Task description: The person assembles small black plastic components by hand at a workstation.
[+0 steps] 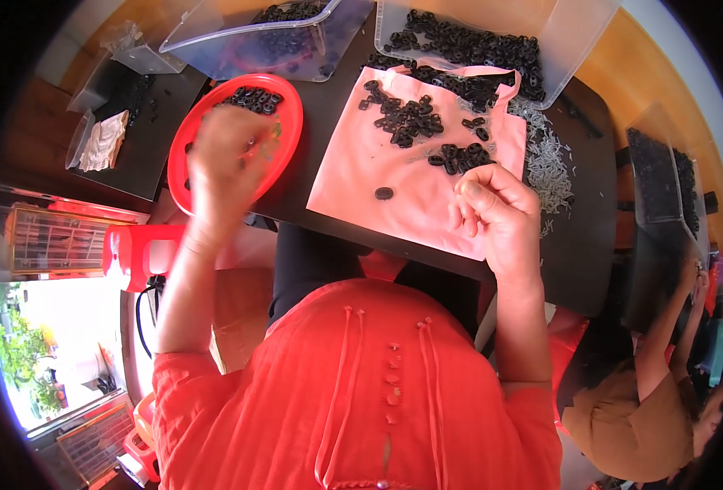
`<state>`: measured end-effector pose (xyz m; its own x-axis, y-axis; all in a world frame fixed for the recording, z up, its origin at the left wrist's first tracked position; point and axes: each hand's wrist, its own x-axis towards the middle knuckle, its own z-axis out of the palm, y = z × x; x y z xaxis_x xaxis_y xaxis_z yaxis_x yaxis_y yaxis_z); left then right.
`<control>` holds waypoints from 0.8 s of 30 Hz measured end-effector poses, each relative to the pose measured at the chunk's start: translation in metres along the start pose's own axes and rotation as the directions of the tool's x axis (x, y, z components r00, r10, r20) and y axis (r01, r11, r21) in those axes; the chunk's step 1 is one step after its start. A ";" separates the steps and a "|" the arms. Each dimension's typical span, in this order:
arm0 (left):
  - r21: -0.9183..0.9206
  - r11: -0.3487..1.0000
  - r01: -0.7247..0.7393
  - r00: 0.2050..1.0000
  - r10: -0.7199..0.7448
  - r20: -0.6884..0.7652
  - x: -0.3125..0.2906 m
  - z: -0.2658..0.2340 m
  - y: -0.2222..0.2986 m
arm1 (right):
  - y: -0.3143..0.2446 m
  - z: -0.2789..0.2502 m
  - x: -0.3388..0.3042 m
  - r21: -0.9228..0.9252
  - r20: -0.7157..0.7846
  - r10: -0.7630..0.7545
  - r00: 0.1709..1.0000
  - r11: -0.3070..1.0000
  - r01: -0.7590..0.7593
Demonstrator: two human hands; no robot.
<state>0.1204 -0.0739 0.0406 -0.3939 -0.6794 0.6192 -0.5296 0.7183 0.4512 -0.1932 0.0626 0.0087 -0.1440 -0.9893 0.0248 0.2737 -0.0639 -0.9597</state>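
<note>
My left hand (pixel 235 151), smeared by motion, is over a red oval tray (pixel 293 151) at the left. Small black oval parts (pixel 255 100) lie along the tray's far side; the hand hides some of the rest. My right hand (pixel 504 214) hovers at the right edge of a pink cloth (pixel 353 175), thumb and fingers curled together. Whatever they pinch, if anything, is too small to make out. Just beyond it is a small cluster of black oval parts (pixel 459 158). A larger heap (pixel 410 121) sits farther back, and a single black oval part (pixel 384 193) lies alone nearer me.
Clear plastic bins (pixel 329 57) of black parts stand at the back of the dark table (pixel 586 245). Small pale slivers (pixel 549 163) are piled right of the cloth. Another person (pixel 635 416) in brown works at the far right beside a clear bin (pixel 663 180).
</note>
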 end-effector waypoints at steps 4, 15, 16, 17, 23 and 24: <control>-0.106 0.963 -0.249 0.932 0.268 0.244 -0.021 0.052 0.042 | -0.001 0.006 -0.002 -0.177 -0.027 -0.014 1.000 0.984 0.009; -0.172 0.975 -0.140 0.893 0.200 0.404 -0.010 0.094 0.043 | 0.008 0.008 -0.010 -0.233 -0.009 -0.021 1.000 0.972 0.018; -0.186 0.975 -0.126 0.900 0.191 0.393 -0.011 0.095 0.043 | 0.010 0.009 -0.010 -0.211 -0.005 -0.002 1.000 0.977 0.001; -0.187 0.974 -0.128 0.900 0.194 0.391 -0.011 0.094 0.045 | 0.013 0.011 -0.010 -0.212 -0.006 -0.005 1.000 0.977 0.004; -0.696 0.231 0.680 0.730 -0.298 0.615 -0.005 0.085 0.065 | 0.018 0.026 -0.004 -0.434 0.063 -0.258 0.964 0.863 0.260; -0.738 0.171 0.652 0.749 -0.298 0.592 -0.006 0.086 0.069 | 0.018 0.028 -0.003 -0.437 0.063 -0.262 0.963 0.861 0.262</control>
<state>0.0215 -0.0335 0.0127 -0.5820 -0.8115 -0.0516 0.2069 -0.2092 0.9557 -0.1608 0.0606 -0.0009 -0.1502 -0.9443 0.2927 -0.2174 -0.2572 -0.9416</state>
